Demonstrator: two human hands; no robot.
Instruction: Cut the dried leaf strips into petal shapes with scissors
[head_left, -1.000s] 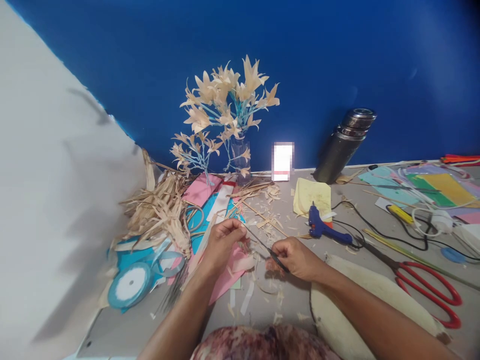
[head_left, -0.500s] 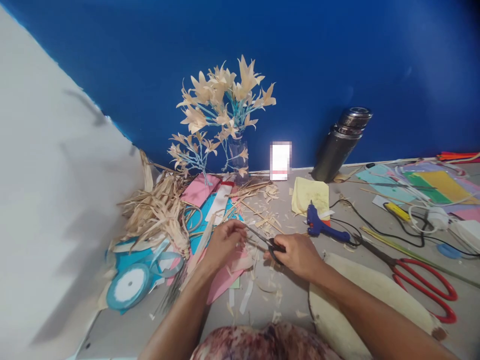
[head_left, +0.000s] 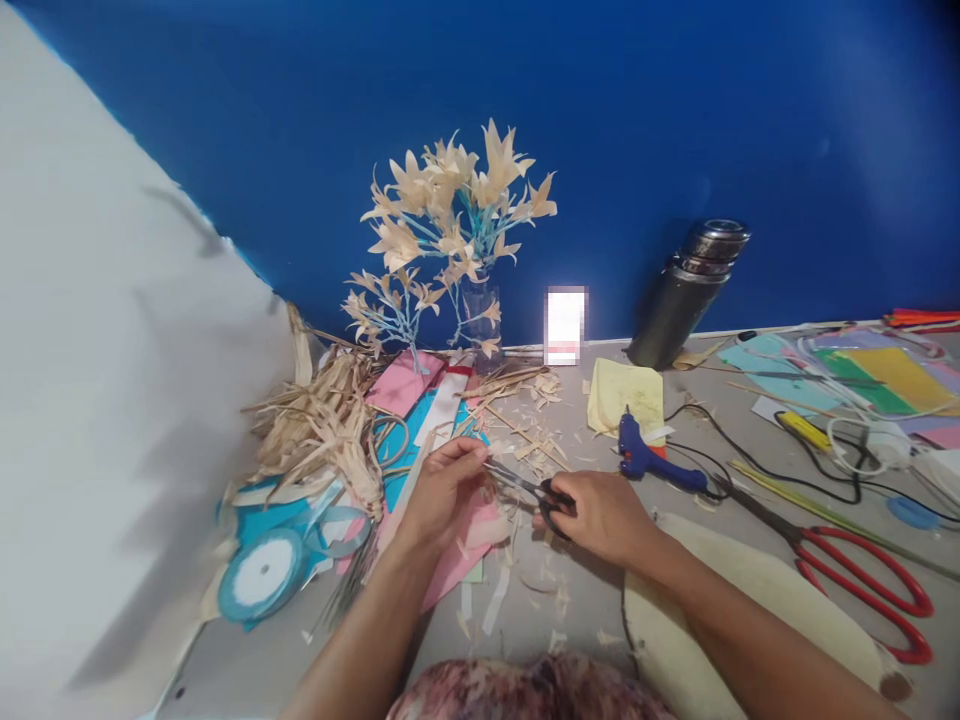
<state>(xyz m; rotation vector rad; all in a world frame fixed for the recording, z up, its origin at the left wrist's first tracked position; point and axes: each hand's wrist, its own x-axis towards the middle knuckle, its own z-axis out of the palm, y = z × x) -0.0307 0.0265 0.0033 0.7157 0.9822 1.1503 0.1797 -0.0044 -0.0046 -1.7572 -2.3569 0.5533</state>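
Plainly, we find bare table (head_left: 240, 650) between its left edge and our left arm (head_left: 360, 630). A clear vase (head_left: 482, 310) holds pale flowers (head_left: 454, 190). Our right hand (head_left: 600, 515) curls round the handles of the scissors (head_left: 538, 489), mid-table; their long axis slants leftward and away, blades towards our left hand (head_left: 454, 485), fingertips pinched, contents unclear.

Table (head_left: 589, 597): passage between pink paper (head_left: 455, 567) and cream pad (head_left: 757, 570).
Glue gun (head_left: 660, 465): obstacle near right hand (head_left: 601, 515).
Husk pile (head_left: 324, 430): obstacle at left.
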